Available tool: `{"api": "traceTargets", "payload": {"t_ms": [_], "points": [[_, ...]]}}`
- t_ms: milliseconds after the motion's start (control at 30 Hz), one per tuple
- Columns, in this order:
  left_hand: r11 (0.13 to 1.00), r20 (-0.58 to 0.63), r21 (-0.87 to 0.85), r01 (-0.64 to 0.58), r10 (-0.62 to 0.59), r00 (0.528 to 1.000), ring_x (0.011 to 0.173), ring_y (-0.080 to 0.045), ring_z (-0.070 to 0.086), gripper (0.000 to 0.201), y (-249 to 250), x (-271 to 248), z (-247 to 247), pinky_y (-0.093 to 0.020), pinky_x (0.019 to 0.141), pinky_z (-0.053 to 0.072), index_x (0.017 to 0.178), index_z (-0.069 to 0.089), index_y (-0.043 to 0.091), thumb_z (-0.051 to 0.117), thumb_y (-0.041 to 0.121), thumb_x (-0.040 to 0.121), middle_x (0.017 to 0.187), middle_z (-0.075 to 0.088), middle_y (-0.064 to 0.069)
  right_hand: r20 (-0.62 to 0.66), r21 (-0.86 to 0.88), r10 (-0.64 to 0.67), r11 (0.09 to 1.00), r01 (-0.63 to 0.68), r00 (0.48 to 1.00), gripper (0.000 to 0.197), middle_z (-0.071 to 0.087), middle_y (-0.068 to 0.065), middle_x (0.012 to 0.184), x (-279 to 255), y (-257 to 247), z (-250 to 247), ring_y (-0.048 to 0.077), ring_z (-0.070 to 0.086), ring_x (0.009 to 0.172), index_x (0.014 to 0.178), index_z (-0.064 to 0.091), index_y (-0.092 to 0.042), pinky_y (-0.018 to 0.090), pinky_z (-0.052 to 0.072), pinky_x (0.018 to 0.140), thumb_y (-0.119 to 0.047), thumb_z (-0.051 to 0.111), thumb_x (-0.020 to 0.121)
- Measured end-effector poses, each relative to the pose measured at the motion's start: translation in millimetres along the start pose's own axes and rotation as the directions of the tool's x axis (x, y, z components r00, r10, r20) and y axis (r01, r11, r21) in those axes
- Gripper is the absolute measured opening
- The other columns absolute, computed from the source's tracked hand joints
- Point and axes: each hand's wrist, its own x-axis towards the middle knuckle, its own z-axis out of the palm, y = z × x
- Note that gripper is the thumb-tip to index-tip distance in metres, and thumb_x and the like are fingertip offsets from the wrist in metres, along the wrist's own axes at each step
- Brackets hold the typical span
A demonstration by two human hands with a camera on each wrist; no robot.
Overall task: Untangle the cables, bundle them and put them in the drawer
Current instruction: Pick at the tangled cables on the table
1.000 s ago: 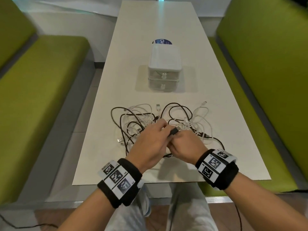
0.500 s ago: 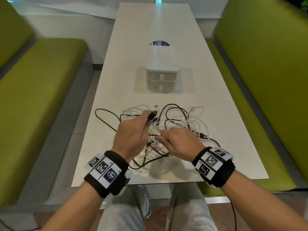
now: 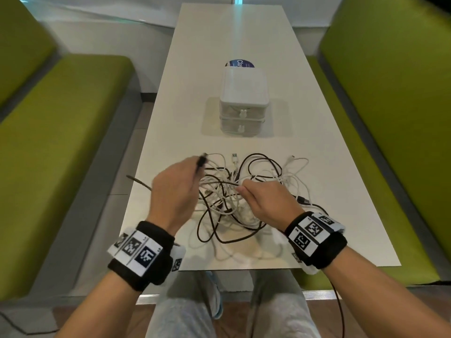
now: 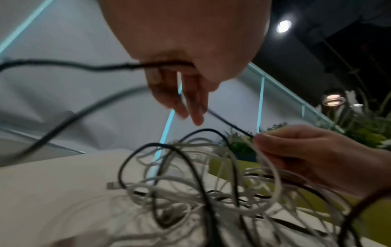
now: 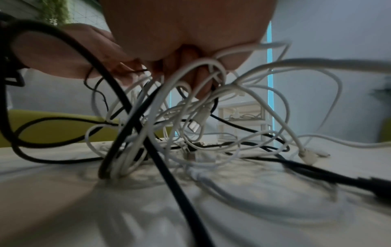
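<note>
A tangle of black and white cables (image 3: 234,198) lies on the near part of the white table (image 3: 170,113). My left hand (image 3: 175,189) is raised at the tangle's left side and grips the plug end of a black cable (image 3: 201,163); that cable trails off past the table's left edge. My right hand (image 3: 263,201) pinches cable strands at the tangle's middle, lifting white loops (image 5: 203,80) off the table. Beyond the tangle stands a small white two-drawer box (image 3: 242,103), both drawers closed.
Green bench seats (image 3: 61,142) flank the table on both sides. A blue round sticker (image 3: 240,63) lies behind the drawer box. A black plug (image 3: 302,200) rests at the tangle's right, and another black cord hangs down off the near right edge.
My left hand has drawn the black plug up and to the left, away from my right hand, pulling a length of black cable out over the table's left edge. The right hand stayed at the tangle.
</note>
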Motion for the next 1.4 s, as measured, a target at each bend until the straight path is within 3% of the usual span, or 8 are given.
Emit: {"api": "traceTargets", "payload": {"t_ms": [133,367,600,767,900,1033,1200,1400], "points": [[0.971,0.131,0.017,-0.236,0.232,0.964,0.107,-0.024,0.056,0.039,28.7,-3.6,22.7,-0.04,0.096,0.041,0.129,0.057,0.014,0.036,0.028,0.099,0.11,0.067,-0.002,0.037,0.015,0.019,1.0,-0.019,0.999,0.036,0.065,0.012,0.071,5.6,-7.2,-1.4,0.036,0.06,0.066,0.094,0.053,-0.012,0.036,0.039,0.056,-0.04,0.032,0.101],[0.977,0.264,0.042,-0.208,0.19,0.946,0.06,-0.022,0.057,0.029,31.6,-8.7,32.9,-0.035,0.053,0.041,0.093,0.056,0.017,0.033,0.034,0.1,0.07,0.062,0.003,0.035,0.088,0.044,0.995,-0.047,0.998,0.035,0.063,0.008,0.07,-4.7,-4.3,-6.9,0.033,0.06,0.066,0.087,0.056,-0.015,0.036,0.039,0.055,-0.038,0.033,0.1],[0.944,0.041,0.039,-0.326,0.325,0.945,0.045,-0.022,0.055,0.025,33.1,-1.8,5.4,-0.03,0.041,0.038,0.083,0.063,0.012,0.042,0.021,0.091,0.06,0.064,0.001,-0.129,0.208,-0.051,0.975,0.077,0.99,0.059,0.05,-0.006,0.062,-1.3,4.3,2.5,0.017,0.046,0.053,0.084,0.053,-0.013,0.031,0.037,0.051,-0.055,0.015,0.098],[0.957,-0.211,-0.115,-0.266,0.238,0.948,0.045,-0.014,0.051,0.023,34.5,0.4,-14.8,-0.023,0.046,0.034,0.084,0.066,0.007,0.047,0.015,0.094,0.069,0.07,0.0,-0.114,0.178,0.073,0.983,-0.052,0.991,0.052,0.034,-0.011,0.054,2.0,14.9,3.7,0.009,0.036,0.051,0.074,0.033,-0.024,0.027,0.024,0.053,-0.065,0.007,0.093],[0.973,-0.145,-0.211,-0.095,0.065,0.987,0.086,-0.018,0.063,0.031,32.0,11.8,-15.9,-0.032,0.077,0.051,0.109,0.063,0.01,0.038,0.025,0.1,0.104,0.067,-0.003,-0.075,0.184,0.061,0.982,-0.046,0.995,0.041,0.041,-0.008,0.054,7.2,6.7,1.3,0.018,0.043,0.054,0.073,0.033,-0.026,0.033,0.036,0.055,-0.055,0.017,0.097],[0.972,-0.092,-0.024,-0.233,0.23,0.969,0.138,-0.025,0.037,0.043,52.7,13.8,-19.1,-0.049,0.112,0.03,0.14,0.047,0.013,0.037,0.022,0.1,0.141,0.05,-0.003,-0.047,0.173,0.052,0.984,-0.043,0.998,0.041,0.046,-0.002,0.053,8.0,3.1,-1.3,0.021,0.044,0.052,0.073,0.034,-0.025,0.032,0.032,0.053,-0.054,0.017,0.096],[0.936,0.209,0.122,-0.33,0.301,0.93,0.106,-0.034,0.055,0.028,59.9,5.9,22.2,-0.051,0.104,0.037,0.115,0.063,0.011,0.044,0.018,0.096,0.105,0.064,-0.008,-0.156,0.091,-0.058,0.993,0.073,0.986,0.041,0.062,0.011,0.055,3.9,0.6,-1.0,0.029,0.057,0.048,0.066,0.059,-0.009,0.023,0.031,0.048,-0.031,0.034,0.09],[0.915,0.167,0.164,-0.368,0.342,0.925,0.09,-0.028,0.051,0.023,44.7,14.4,20.8,-0.043,0.095,0.037,0.084,0.062,0.014,0.044,0.022,0.096,0.073,0.064,0.001,-0.076,0.06,-0.05,0.997,0.054,0.996,0.052,0.063,0.012,0.063,1.8,-2.0,-2.4,0.033,0.059,0.056,0.094,0.06,-0.008,0.036,0.043,0.049,-0.046,0.024,0.095]]}}
